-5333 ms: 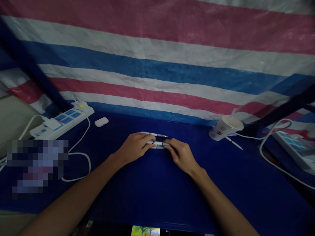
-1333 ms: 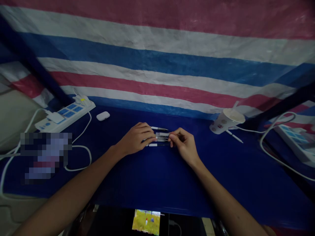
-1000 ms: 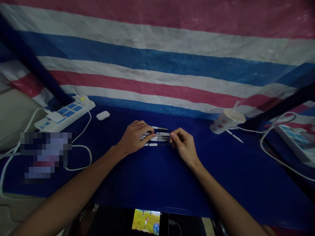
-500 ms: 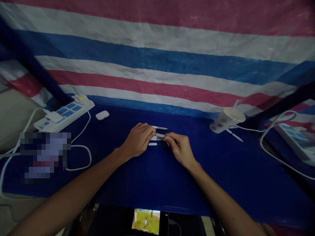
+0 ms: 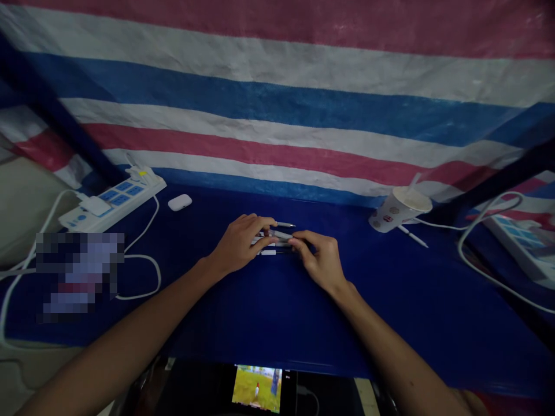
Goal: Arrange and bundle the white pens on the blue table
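Several slim white pens with dark tips (image 5: 271,245) lie side by side on the dark blue tabletop (image 5: 277,312), between my hands. My left hand (image 5: 240,245) rests over their left ends, its thumb against them. My right hand (image 5: 321,260) pinches the end of one white pen (image 5: 280,234) from the right, and that pen lies tilted across the others. One dark-tipped pen (image 5: 286,224) pokes out just beyond my left fingers. Parts of the pens are hidden under my fingers.
A white power strip with blue sockets (image 5: 110,203) and a white earbud case (image 5: 180,202) sit at the far left. A paper cup (image 5: 401,209) with a loose pen (image 5: 413,236) stands at right, near a second power strip (image 5: 518,248). A phone (image 5: 257,390) shows a game below the table edge.
My hands have closed in on the pens. The right hand now holds one pen tilted against the row, and the left fingers have spread over the left ends.
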Motion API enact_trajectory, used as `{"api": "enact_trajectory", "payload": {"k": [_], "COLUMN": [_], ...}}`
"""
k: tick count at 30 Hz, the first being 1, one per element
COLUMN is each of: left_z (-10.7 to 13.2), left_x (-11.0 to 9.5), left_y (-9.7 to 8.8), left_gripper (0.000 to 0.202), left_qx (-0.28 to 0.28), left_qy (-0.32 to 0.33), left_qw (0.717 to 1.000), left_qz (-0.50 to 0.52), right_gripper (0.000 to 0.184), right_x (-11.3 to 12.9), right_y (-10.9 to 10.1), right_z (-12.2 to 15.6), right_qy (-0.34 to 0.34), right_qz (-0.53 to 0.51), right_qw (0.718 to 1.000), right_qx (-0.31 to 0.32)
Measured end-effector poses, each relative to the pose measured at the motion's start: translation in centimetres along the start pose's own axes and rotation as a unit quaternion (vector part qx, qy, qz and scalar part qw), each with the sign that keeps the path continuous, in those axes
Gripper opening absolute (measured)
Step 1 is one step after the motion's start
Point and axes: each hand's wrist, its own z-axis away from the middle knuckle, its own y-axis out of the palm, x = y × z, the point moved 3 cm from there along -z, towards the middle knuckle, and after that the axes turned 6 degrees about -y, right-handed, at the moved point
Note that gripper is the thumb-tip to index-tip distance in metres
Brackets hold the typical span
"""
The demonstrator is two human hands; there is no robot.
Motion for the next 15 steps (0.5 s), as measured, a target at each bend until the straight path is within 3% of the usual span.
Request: {"api": "enact_trajectory", "payload": {"k": [6, 10, 15], "left_z": [-0.1, -0.1, -0.3], "left_x": [0.2, 0.2, 0.2], "left_y": [-0.1, -0.2, -1.2], "left_gripper": [0.020, 0.026, 0.025], "left_qx": [0.006, 0.023, 0.047], "left_qy": [0.006, 0.004, 0.003], "left_qw": [1.000, 0.999, 0.998], "left_qz": [-0.025, -0.028, -0.028], "right_gripper": [0.016, 0.017, 0.019], "right_x": [0.0, 0.1, 0.1], "right_y": [0.1, -0.1, -1.3], "right_z": [0.0, 0.1, -0.3], "right_qy": [-0.011, -0.054, -0.076], "right_qz": [-0.005, -0.027, -0.005], "right_qw": [1.000, 0.998, 0.997], "right_qx": [0.009, -0.008, -0.023]}}
